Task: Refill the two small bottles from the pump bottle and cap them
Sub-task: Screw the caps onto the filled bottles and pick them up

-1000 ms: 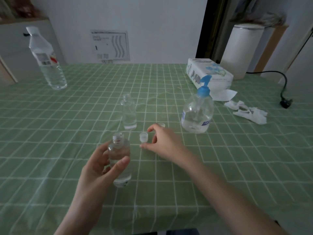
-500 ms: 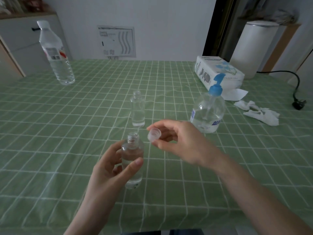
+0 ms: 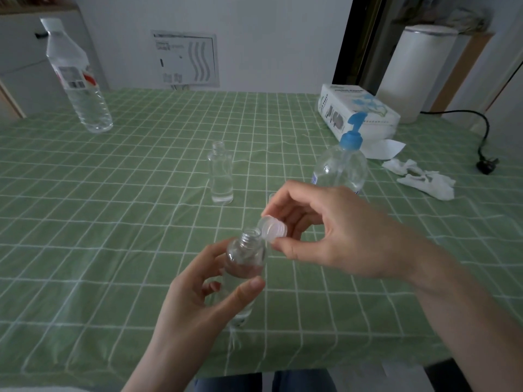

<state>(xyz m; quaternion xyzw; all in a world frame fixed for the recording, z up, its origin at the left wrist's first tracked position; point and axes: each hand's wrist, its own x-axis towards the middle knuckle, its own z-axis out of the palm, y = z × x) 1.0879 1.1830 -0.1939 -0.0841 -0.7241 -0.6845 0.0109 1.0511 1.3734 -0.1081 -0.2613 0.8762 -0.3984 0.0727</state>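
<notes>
A: Cap status?
B: Right hand pinches the cap — tilted, at the neck's right edge, not seated. Left hand grips the small bottle upright.
A: Other one?
B: Second bottle — uncapped, standing farther back.

The left hand is gripping a small clear bottle above the green checked tablecloth. The right hand is pinching a translucent cap, tilted beside the bottle's open neck. A second uncapped bottle and the blue-topped pump bottle are standing behind.
</notes>
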